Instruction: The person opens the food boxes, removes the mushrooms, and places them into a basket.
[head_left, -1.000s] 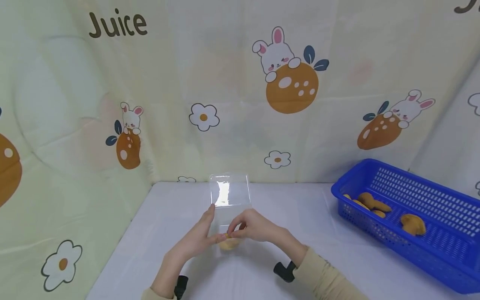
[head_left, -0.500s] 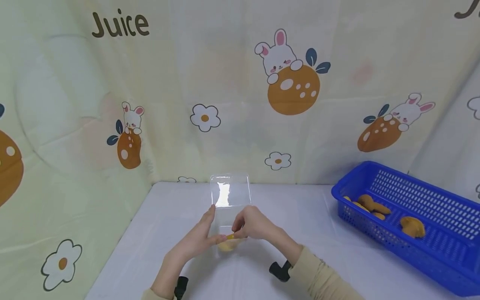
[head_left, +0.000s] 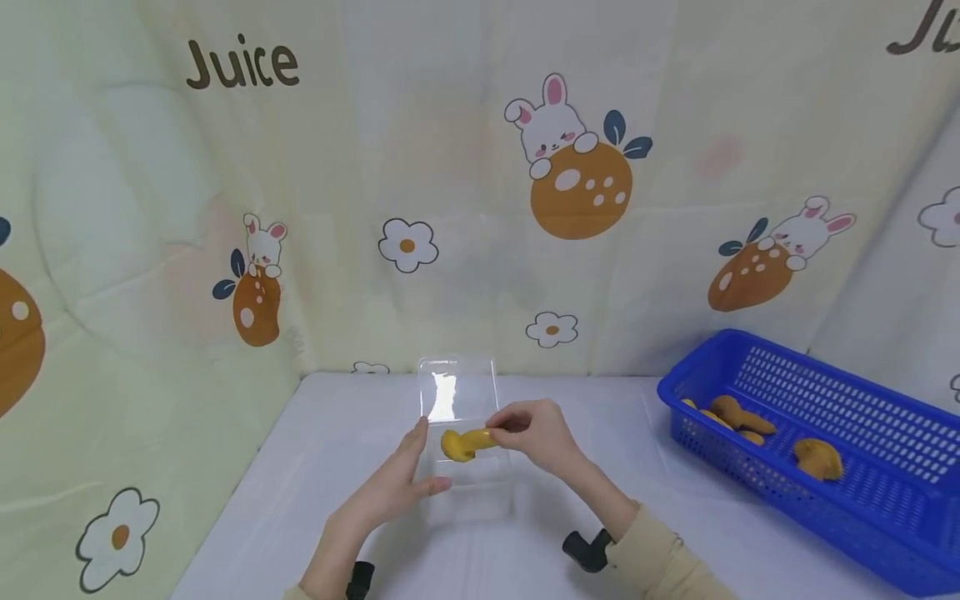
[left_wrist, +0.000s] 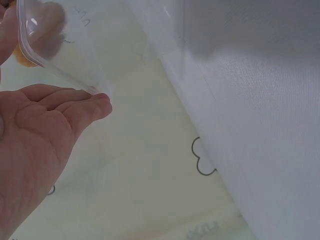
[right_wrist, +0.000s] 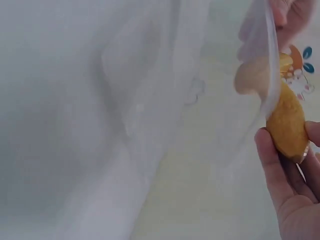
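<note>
A yellow mushroom (head_left: 454, 447) lies sideways over the clear plastic box (head_left: 474, 503), its cap to the left. My right hand (head_left: 542, 435) pinches the end of its stem between thumb and fingers. In the right wrist view, the mushroom (right_wrist: 287, 122) shows between the fingertips, partly behind the box's see-through wall. At the box's left side, my left hand (head_left: 390, 485) is spread, with its thumb across the front corner. Straight fingers touch the clear wall in the left wrist view, where the left hand (left_wrist: 45, 117) lies palm up in the picture.
Behind the box its clear hinged lid (head_left: 468, 387) stands raised. A blue perforated basket (head_left: 787, 492) sits at the right with several brown and yellow mushrooms (head_left: 819, 459) inside. White cloth covers the table; a printed curtain rises behind.
The mushroom, earlier low in the box and seen through its front wall, is now lifted and turned sideways. My right hand has moved up and right with it; the left has stayed beside the box.
</note>
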